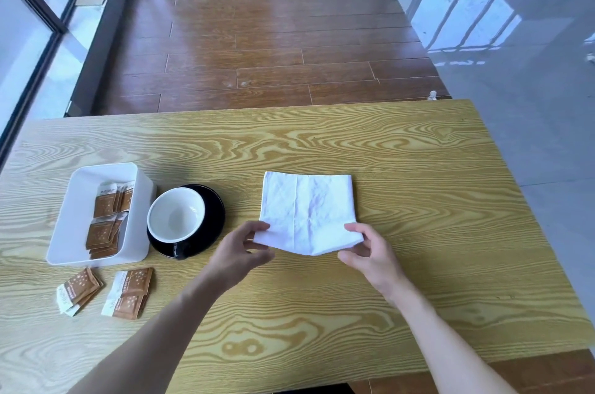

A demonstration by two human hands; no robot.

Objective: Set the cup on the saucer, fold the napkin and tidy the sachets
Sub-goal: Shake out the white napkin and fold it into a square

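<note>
Both forearms reach in over the wooden table. Left hand and right hand each pinch a near corner of the white cloth napkin, lifted slightly and only partly folded. Cup already sits on the black saucer. Some brown sachets fill the white tray; two loose sachet piles wait beside it.

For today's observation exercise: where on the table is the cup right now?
In the head view, the cup sits on the black saucer at the table's left side, just right of the white sachet box and left of the napkin.
</note>
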